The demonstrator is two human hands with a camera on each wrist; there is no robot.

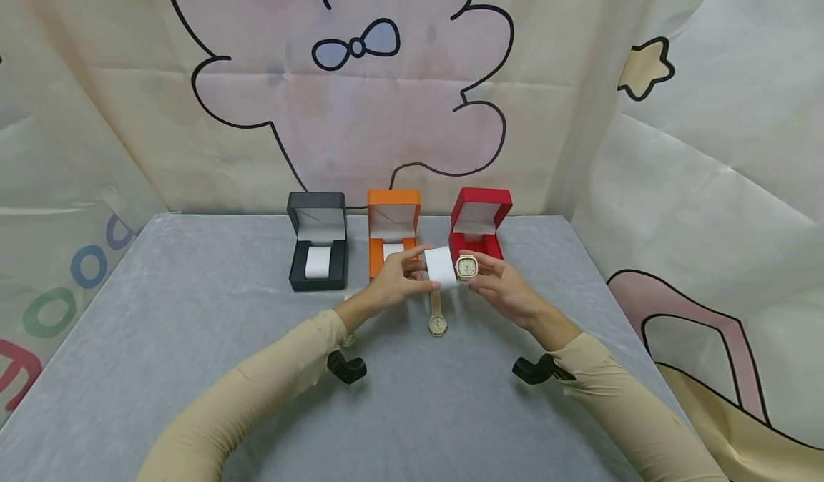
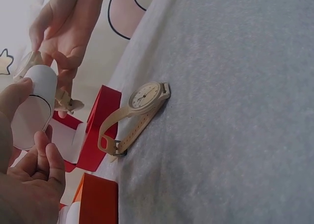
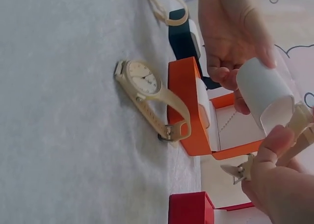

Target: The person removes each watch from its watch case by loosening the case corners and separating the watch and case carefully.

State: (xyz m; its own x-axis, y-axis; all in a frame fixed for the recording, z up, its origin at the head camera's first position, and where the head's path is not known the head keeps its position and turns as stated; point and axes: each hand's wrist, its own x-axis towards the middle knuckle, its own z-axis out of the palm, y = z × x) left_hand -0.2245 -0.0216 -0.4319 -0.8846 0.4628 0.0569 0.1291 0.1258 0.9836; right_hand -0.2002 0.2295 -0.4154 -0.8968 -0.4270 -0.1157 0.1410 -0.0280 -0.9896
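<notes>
My left hand pinches a white watch cushion between thumb and fingers, above the table. Just right of it, my right hand grips a beige watch with a squarish face. In the right wrist view, the beige strap is close to the cushion's near end; whether it goes around it I cannot tell. Below the hands, a second beige watch lies buckled on the table. A third watch is mostly hidden by my left forearm.
Three lidded boxes stand open along the back of the grey table: a dark one and an orange one, both with white cushions inside, and a red one behind my right hand. Printed curtains hang around the table.
</notes>
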